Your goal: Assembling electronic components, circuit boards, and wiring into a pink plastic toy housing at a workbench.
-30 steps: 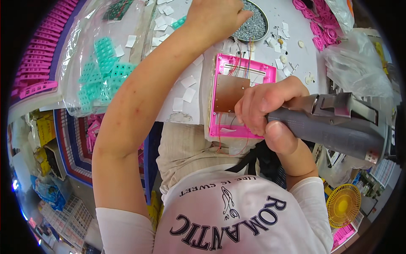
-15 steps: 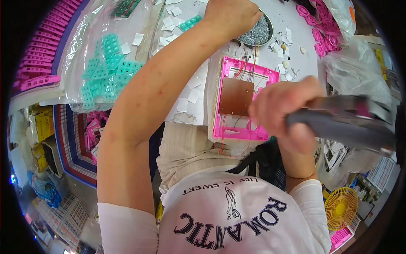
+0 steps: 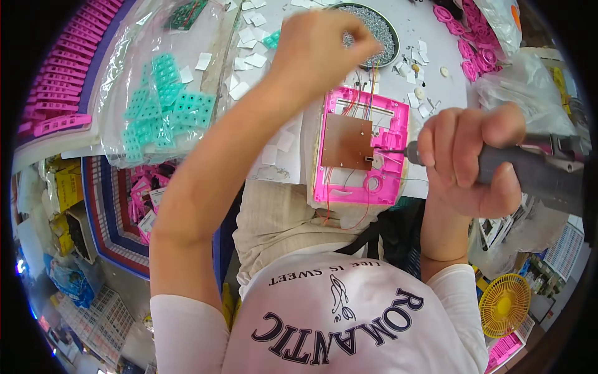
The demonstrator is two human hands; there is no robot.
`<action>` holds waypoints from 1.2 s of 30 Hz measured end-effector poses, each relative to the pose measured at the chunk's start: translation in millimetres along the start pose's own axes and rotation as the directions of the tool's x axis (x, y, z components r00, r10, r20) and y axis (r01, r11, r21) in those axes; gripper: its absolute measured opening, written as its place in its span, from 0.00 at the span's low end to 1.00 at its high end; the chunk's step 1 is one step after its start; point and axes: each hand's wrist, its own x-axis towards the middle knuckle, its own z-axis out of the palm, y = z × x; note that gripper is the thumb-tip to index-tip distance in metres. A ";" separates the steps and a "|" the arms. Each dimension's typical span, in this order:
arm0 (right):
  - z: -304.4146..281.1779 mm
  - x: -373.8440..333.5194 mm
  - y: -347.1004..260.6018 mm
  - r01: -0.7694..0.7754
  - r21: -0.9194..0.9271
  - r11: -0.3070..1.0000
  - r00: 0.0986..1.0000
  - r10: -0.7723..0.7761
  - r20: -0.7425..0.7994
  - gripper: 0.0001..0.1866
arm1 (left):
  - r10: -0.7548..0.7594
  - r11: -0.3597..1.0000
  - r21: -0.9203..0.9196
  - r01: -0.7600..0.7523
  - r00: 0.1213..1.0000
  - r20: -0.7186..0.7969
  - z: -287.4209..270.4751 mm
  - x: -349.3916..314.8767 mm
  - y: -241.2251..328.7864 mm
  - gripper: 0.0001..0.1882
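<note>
My right hand point(image 3: 470, 156) is wrapped round a dark grey electric screwdriver point(image 3: 529, 171). Its thin bit points left, over a pink plastic housing point(image 3: 393, 115) that lies open side up at the table's front edge. A brown circuit board point(image 3: 346, 140) with red and other coloured wires sits inside the housing. Above the housing, beside a round metal dish point(image 3: 398, 47) full of small silvery screws, is my left hand point(image 3: 321, 50), slightly blurred. Its thumb and fingertips are pinched together; whatever is between them is too small to make out.
Teal keypad pieces point(image 3: 165, 106) lie on clear plastic at left, below a green circuit board point(image 3: 187, 14). Pink parts line the far left point(image 3: 68, 68) and the back right point(image 3: 473, 37). White paper squares point(image 3: 255, 60) are scattered about. A basket point(image 3: 103, 206) stands lower left, a yellow fan point(image 3: 504, 305) lower right.
My left hand has drawn back from over the screw dish, toward me and to the left. My right hand has moved slightly right with the screwdriver, uncovering the housing's right side and the bit.
</note>
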 end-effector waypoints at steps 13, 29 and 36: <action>29.8 -3.6 8.8 -0.104 0.069 0.992 0.994 0.105 -0.023 0.17 | 0.228 0.970 0.077 -0.229 0.973 0.021 0.6 -136.9 17.4 0.12; 19.7 10.3 71.4 -0.050 -0.065 0.997 0.992 0.042 -0.116 0.12 | 0.071 0.921 0.371 -0.120 0.987 0.145 -0.9 -161.5 29.4 0.20; 19.1 11.6 76.6 -0.087 -0.222 0.971 0.996 0.083 -0.027 0.14 | 0.059 0.936 0.340 -0.089 0.994 0.096 3.3 -163.4 28.8 0.18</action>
